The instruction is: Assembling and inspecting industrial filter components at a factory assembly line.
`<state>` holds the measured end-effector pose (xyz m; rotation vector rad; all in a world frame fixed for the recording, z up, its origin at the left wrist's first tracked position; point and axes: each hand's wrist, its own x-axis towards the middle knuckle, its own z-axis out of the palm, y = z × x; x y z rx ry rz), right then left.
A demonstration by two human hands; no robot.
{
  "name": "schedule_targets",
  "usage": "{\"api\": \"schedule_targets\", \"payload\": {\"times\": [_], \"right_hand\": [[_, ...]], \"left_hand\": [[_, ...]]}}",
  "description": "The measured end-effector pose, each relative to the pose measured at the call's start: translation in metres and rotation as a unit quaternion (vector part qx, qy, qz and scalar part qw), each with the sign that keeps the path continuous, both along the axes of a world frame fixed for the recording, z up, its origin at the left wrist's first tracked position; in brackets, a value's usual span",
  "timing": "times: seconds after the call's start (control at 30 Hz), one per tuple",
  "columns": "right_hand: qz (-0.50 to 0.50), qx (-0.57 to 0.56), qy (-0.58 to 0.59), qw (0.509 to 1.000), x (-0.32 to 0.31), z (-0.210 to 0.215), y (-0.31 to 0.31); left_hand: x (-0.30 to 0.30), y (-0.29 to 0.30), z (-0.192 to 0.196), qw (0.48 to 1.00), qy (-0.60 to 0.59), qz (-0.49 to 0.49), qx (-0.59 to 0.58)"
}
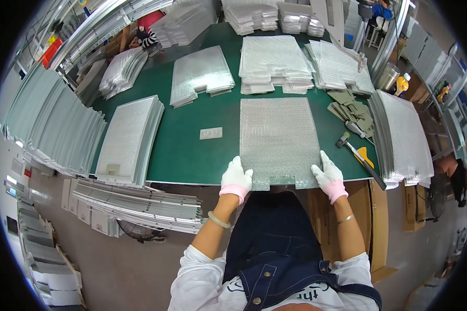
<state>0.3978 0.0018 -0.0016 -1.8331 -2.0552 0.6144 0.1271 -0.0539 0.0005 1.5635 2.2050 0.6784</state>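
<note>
A silvery mesh panel (280,137) with a small rectangular notch in its near edge lies in front of me on the green table. My left hand (237,178), in a white glove with a pink cuff, grips the panel's near left side. On the near right side my right hand (329,177), gloved alike, holds the other edge, its thumb toward the panel. A small pale rectangular plate (211,133) rests to the left of the panel. Right of the panel lie a hammer (360,159) with a black grip, a screwdriver (356,129) and a yellow tool (364,155) partly under the hammer.
Stacks of notched mesh panels (275,59) stand along the far side, with more stacks left (127,140) and right (404,137). Grey-green flat pieces (352,110) are piled at the right. A bottle (402,84) stands behind them. Another person's striped sleeve (148,38) shows far left.
</note>
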Motion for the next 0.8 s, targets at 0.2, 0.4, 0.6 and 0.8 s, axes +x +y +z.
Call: {"api": "schedule_targets", "payload": {"times": [0.2,0.4,0.6,0.8], "right_hand": [[-0.015,-0.005,-0.023,1.0,-0.005,0.006,0.001],[-0.015,-0.038,-0.054,0.998,-0.009,0.013,0.003],[-0.052,0.085,-0.215,0.972,-0.017,0.02,-0.009],[0.161,0.111,-0.104,0.975,-0.019,0.006,-0.02]], "left_hand": [[-0.001,0.004,0.003,1.0,-0.006,-0.001,-0.005],[0.004,0.006,0.029,0.982,0.124,0.004,-0.143],[0.005,0.0,0.021,0.963,0.246,-0.104,0.032],[0.014,0.012,0.013,0.942,0.289,-0.165,0.047]]}}
